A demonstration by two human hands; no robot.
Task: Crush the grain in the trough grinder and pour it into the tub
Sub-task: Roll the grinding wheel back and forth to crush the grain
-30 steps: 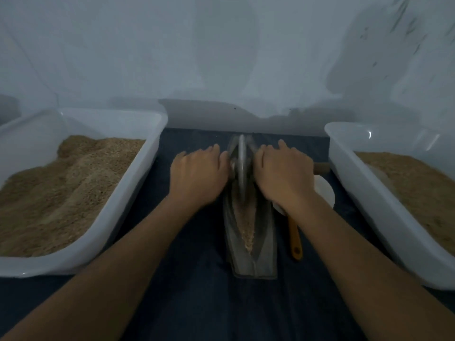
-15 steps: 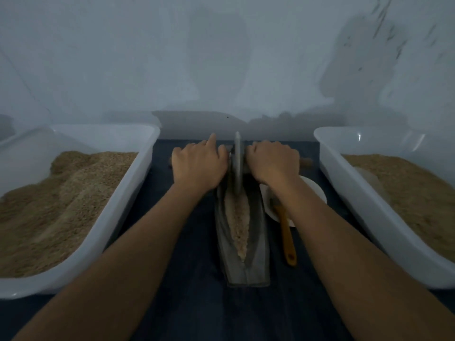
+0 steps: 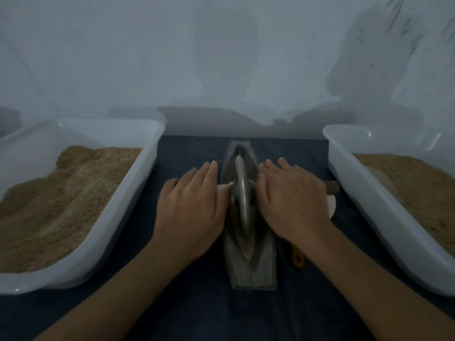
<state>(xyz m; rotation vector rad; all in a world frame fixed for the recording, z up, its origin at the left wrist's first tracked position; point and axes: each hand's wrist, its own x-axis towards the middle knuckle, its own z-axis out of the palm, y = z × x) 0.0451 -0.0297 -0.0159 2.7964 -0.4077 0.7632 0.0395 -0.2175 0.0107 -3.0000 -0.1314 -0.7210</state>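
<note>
Your left hand [image 3: 190, 210] and right hand [image 3: 291, 205]: fingers straight, close together, pressing flat on wooden axle [image 3: 331, 187]. Wheel [image 3: 242, 193] between them in trough grinder [image 3: 248, 242], mid-cloth [image 3: 197, 303]. Grain [image 3: 248, 249] inside. Tub [image 3: 103, 232] at left edge.

Two tubs, one left of the left hand [image 3: 189, 207] at [image 3: 138, 200], one right of the right hand [image 3: 293, 205] at [image 3: 364, 200]; one grinder [image 3: 251, 267] between the hands.

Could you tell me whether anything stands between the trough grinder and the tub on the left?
Nothing visible does. Only bare dark cloth lies between the trough grinder and the left tub; the left hand rests on the wheel's handle above it.
</note>
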